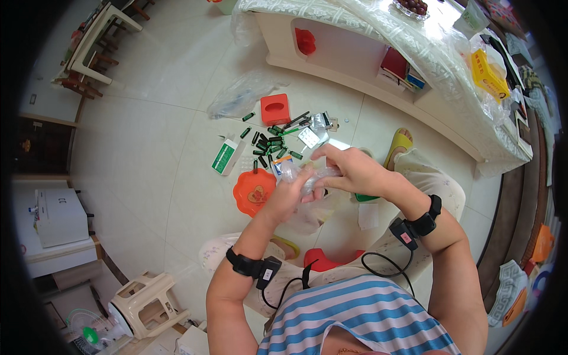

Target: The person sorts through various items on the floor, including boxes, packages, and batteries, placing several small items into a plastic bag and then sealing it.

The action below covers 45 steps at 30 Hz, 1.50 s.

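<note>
A crumpled clear plastic bag (314, 214) hangs between my hands, above the floor in front of me. My left hand (290, 191) is closed around its gathered part. From the other side, my right hand (355, 172) grips the bunched plastic with thumb and fingers. What the bag holds is hard to make out. Just beyond the hands lies a loose heap of small dark green-labelled vials (275, 142). A blue, white and orange packet (283, 163) is partly covered by the bag. Left of my left hand rests a scalloped orange plastic tray (246, 191).
A red tissue box (275, 108), an open green-and-white carton (226, 156), a blister pack (309, 138), pens (298, 120) and another clear bag (242, 95) lie on the tiles. A lace-covered table (368, 84) stands ahead. A red stool (326, 260) shows beneath me.
</note>
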Available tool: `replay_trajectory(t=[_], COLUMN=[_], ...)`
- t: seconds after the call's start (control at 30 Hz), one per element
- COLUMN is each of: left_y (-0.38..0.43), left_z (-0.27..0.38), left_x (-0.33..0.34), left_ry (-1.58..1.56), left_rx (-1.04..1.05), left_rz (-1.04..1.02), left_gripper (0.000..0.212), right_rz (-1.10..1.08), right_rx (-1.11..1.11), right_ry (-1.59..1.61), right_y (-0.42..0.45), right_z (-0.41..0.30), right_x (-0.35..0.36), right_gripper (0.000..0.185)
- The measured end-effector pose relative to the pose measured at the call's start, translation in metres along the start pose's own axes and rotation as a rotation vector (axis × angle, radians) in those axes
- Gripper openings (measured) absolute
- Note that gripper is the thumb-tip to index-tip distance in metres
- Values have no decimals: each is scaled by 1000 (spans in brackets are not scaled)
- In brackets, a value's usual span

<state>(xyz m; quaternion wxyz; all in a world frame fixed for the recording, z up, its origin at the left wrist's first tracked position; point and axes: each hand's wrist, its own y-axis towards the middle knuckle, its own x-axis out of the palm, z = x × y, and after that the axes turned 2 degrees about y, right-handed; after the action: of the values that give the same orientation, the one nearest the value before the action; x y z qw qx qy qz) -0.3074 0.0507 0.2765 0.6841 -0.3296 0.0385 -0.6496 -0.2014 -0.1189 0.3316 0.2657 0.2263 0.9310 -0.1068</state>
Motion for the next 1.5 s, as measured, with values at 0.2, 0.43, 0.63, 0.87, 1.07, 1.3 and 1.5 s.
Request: replay_trajectory(t=[0.2,0.43,0.63,0.87,1.07,1.3,1.5], left_y=[2,-10,-5,-12,-7,-14,-11], left_z=[5,17,9,8,5,7,6], left_x=[-12,-9,-14,0,-3,-8,-7], left_ry=[119,384,497,1014,1163,1182,1073], left_rx=[166,177,387,759,1101,1187,1128], left_rz=[-227,-184,-208,93,260,324,240], left_gripper=[28,13,15,28,30,25,18], right_rz=[-43,73,-116,-48,-48,-233,303], right_rx=[158,-11,115,236,211,260,-329], right_ry=[476,435,354,411,519,658,-203], right_y=[-8,7,14,12,11,11,12], right_z=[4,10,16,20,16,8,20], right_x=[7,4,21,22,17,4,15], right_gripper=[24,29,42,46,28,25,13])
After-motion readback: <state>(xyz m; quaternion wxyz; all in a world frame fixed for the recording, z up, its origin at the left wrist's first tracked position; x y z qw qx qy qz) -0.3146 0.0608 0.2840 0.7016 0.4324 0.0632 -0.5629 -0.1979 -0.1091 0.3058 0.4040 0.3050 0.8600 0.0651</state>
